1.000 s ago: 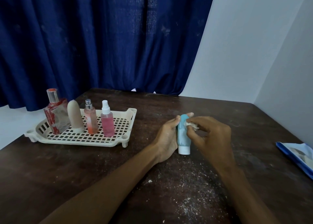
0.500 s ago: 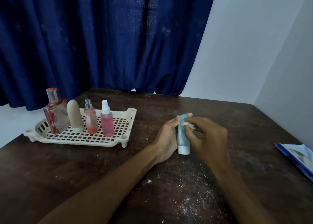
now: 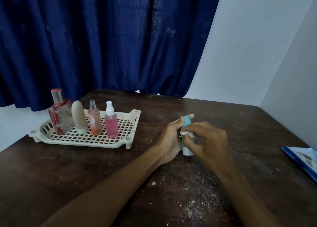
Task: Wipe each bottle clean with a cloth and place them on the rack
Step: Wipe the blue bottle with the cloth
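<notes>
The small blue bottle (image 3: 186, 122) stands upright on its white cap on the tabletop (image 3: 248, 123), its long axis near vertical, right of the middle of the view. The left hand (image 3: 171, 139) cups it from the left, with the fingers (image 3: 191, 115) reaching up behind it and the thumb on the near side, so the bottle is gripped between them. The right hand (image 3: 209, 141) comes in from the right, its fingers pinched together on a small white wad of cloth (image 3: 186, 133) that presses against the front of the bottle about halfway up. Wiping looks to be the step in hand.

The rack (image 3: 132, 114) lies well apart to the left of both hands and a little farther back. Four bottles stand in a row on it: a red perfume bottle (image 3: 60, 117), a beige bottle (image 3: 78, 117), an orange spray bottle (image 3: 94, 120) and a pink spray bottle (image 3: 111, 123). Bare grid shows to the right of the pink one, on the side nearest the hands.

The left hand is the nearer one to the rack and already grips the bottle, so it seems the natural one to carry it. That move would run leftward and slightly away, with the bottle kept upright and set down beside the pink spray bottle without knocking it. The right hand would first have to lift the cloth off
</notes>
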{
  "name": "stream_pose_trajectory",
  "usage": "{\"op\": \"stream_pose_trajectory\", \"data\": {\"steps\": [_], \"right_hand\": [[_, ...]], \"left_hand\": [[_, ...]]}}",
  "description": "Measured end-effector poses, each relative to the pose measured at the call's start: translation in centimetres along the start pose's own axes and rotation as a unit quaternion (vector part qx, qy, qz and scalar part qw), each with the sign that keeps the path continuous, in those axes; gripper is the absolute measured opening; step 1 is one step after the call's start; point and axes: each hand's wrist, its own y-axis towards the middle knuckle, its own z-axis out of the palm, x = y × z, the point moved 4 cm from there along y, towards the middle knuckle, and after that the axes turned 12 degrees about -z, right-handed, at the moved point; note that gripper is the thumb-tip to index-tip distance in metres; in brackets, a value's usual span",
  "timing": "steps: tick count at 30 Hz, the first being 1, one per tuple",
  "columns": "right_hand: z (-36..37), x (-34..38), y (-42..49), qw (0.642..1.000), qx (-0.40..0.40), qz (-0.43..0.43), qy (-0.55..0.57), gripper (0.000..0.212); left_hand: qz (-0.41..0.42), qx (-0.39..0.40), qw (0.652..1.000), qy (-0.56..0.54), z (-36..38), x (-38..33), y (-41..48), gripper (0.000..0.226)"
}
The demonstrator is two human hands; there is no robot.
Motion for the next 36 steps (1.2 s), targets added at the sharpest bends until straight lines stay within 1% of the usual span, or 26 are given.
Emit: {"op": "stream_pose_trajectory", "data": {"steps": [5, 11, 15, 19, 20, 24, 26, 29, 33, 36], "right_hand": [[-0.5, -0.5, -0.1, 0.999, -0.026, 0.015, -0.014, 0.021], [-0.1, 0.1, 0.0, 1.0, 0.008, -0.002, 0.011, 0.022], [-0.5, -0.1, 0.0, 1.0, -0.016, 0.007, 0.004, 0.022], [0.4, 0.7, 0.0, 0.999, 0.022, -0.028, 0.013, 0.023], [0.3, 0.5, 0.0, 0.999, 0.022, -0.025, 0.013, 0.022], [-1.3, -1.2, -0.2, 0.998, -0.043, 0.037, -0.029, 0.02], [-1.6, -1.5, -0.3, 0.997, -0.051, 0.041, -0.047, 0.022], [-1.4, -1.4, -0.3, 0.997, -0.057, 0.039, -0.038, 0.022], [-0.6, -1.0, -0.2, 0.999, -0.026, 0.017, -0.015, 0.021], [-0.6, -1.3, -0.4, 0.999, -0.011, 0.039, -0.019, 0.021]], "left_hand": [[-0.001, -0.011, 1.0, -0.007, 0.0, 0.3, 0.5, 0.042], [0.001, -0.01, 1.0, 0.012, -0.2, 0.1, 0.3, 0.041], [-0.001, -0.008, 1.0, 0.008, -0.2, 0.3, 0.5, 0.042], [-0.003, -0.018, 1.0, 0.014, -0.6, 0.3, 0.5, 0.043], [-0.007, -0.021, 1.0, 0.01, -0.7, 0.4, 0.6, 0.044], [-0.018, -0.028, 0.999, -0.036, -0.9, 0.5, 1.0, 0.051], [-0.02, -0.027, 0.999, -0.04, -0.9, 0.6, 1.1, 0.052], [-0.029, -0.028, 0.999, -0.031, -0.8, 0.8, 1.1, 0.047], [-0.027, -0.019, 0.999, -0.018, -0.8, 0.8, 0.8, 0.052], [-0.025, -0.02, 0.999, -0.022, -0.9, 0.7, 0.8, 0.054]]}}
